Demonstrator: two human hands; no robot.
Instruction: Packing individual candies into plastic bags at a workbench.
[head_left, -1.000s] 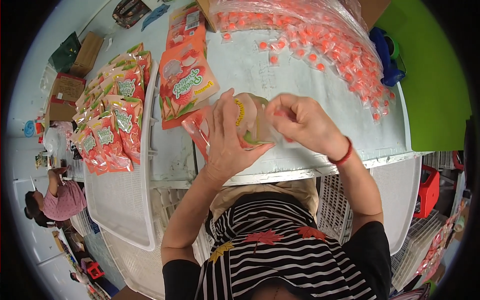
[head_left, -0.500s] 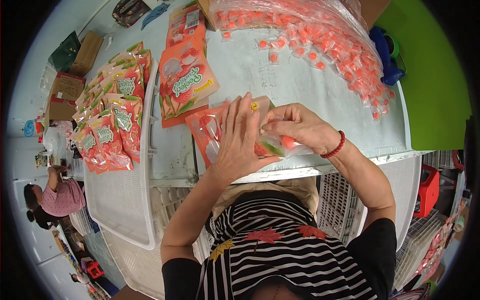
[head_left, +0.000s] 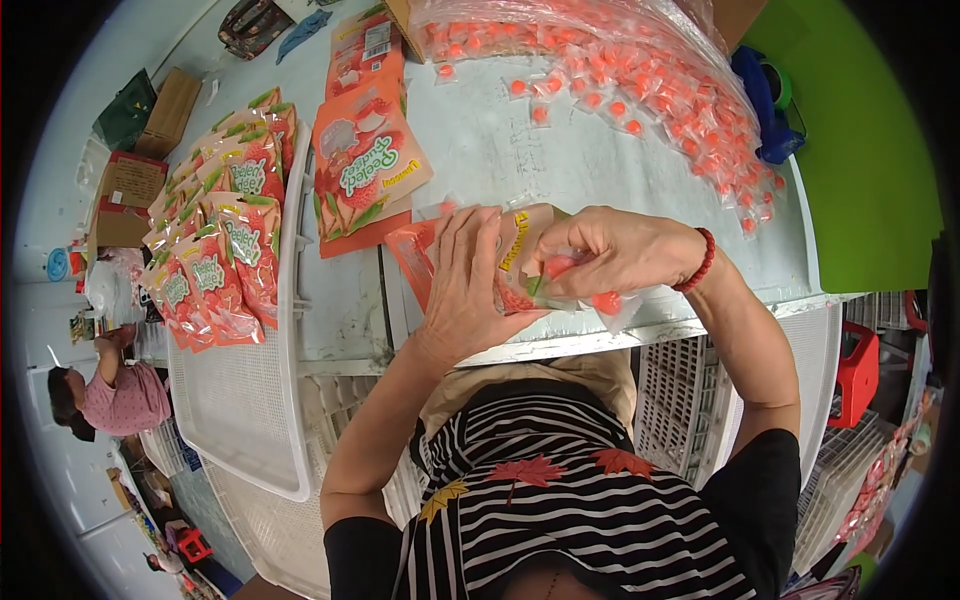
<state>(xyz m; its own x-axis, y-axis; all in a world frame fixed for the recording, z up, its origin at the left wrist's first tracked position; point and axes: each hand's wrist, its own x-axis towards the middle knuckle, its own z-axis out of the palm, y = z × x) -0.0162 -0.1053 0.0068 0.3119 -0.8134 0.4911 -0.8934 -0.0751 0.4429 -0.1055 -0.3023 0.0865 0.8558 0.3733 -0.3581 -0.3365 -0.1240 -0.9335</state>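
A red-and-peach candy pouch lies near the front edge of the table, partly hidden by my hands. Across its left part, my left hand grips it, fingers over the top and thumb along the near side. My right hand is closed at the pouch's right end, fingertips pinching a clear-wrapped red candy. Below that hand hangs a second wrapped candy. Just beyond my left fingertips, another wrapped candy is partly visible.
Flat pouches lie stacked beyond my left hand. Filled pouches crowd a white plastic tray on the left. A large heap of wrapped candies spreads from a plastic bag at the back. A blue tape dispenser stands far right.
My right hand has shifted right and turned, its fingers now bunched over the candy at the pouch's end. My left hand stays on the pouch, which has moved slightly.
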